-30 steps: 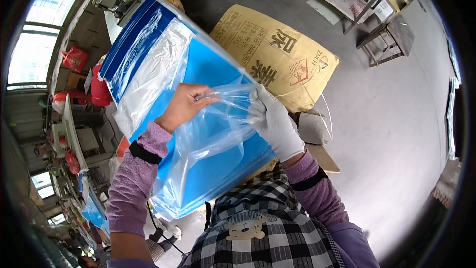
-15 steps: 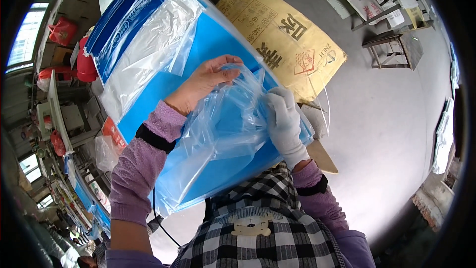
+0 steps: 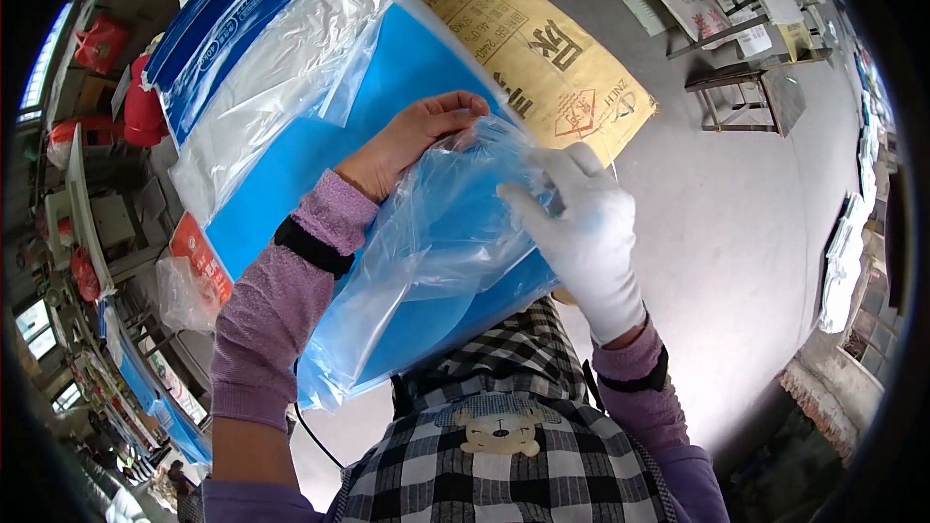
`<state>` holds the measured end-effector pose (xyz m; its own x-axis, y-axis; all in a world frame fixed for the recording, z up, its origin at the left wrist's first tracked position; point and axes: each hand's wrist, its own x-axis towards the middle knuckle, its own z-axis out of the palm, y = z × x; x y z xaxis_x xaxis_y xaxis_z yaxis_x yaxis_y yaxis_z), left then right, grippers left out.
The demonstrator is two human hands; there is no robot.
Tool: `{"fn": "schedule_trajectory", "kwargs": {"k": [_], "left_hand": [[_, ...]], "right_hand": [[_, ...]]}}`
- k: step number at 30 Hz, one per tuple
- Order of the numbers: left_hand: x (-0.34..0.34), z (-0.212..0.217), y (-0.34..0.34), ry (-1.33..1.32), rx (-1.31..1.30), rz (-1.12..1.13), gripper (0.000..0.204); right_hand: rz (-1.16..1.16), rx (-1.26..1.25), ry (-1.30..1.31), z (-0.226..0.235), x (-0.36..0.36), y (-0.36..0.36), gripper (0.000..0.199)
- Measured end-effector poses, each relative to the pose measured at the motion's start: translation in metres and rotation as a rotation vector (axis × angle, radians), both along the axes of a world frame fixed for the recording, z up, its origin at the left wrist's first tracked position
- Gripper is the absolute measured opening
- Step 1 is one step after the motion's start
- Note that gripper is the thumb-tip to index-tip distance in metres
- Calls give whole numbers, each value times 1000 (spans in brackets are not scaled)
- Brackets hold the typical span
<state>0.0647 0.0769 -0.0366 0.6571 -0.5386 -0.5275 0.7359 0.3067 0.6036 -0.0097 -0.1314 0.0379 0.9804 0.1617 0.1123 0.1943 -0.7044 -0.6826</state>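
Observation:
A clear plastic bag [image 3: 436, 242] hangs in front of my chest, over a bright blue table top [image 3: 387, 87]. My left hand [image 3: 412, 140], bare, grips the bag's upper edge from the left. My right hand [image 3: 581, 232], in a white glove, pinches the same edge from the right. The bag sags down toward my checked apron [image 3: 504, 426]. Both forearms wear purple sleeves with black bands.
A stack of clear plastic bags [image 3: 281, 68] in blue-printed wrapping lies at the table's far left. A yellow woven sack [image 3: 542, 48] lies on the grey floor beyond. A metal stool [image 3: 746, 102] stands at the upper right. Red bags [image 3: 140, 102] sit left.
Both hands have lifted the clear bag and spread its top edge wider; my view has moved closer to the bag and table.

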Motion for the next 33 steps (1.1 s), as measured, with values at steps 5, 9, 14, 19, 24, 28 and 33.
{"fn": "schedule_trajectory", "kwargs": {"k": [5, 9, 14, 19, 24, 28, 33], "left_hand": [[-6, 4, 21, -24, 138, -63, 14], [-40, 19, 112, -910, 1200, -752, 19], [-125, 99, -5, -1265, 1014, 179, 33], [-190, 52, -92, -1058, 1389, -181, 55], [-270, 68, -42, -245, 1357, -673, 77], [-388, 27, 23, -819, 2222, -418, 77], [-484, 30, 106, -135, 1411, 659, 42]], "right_hand": [[98, -162, 160, -23, 0, -10, 25], [64, 206, 268, -47, 0, -34, 39], [137, -17, -10, -52, -7, -45, 23], [262, -235, 12, -47, 0, -42, 27], [297, -238, -136, -43, -2, -54, 29], [258, -124, -211, -50, 2, -49, 24], [279, 46, -76, -48, 10, -50, 23]]}}
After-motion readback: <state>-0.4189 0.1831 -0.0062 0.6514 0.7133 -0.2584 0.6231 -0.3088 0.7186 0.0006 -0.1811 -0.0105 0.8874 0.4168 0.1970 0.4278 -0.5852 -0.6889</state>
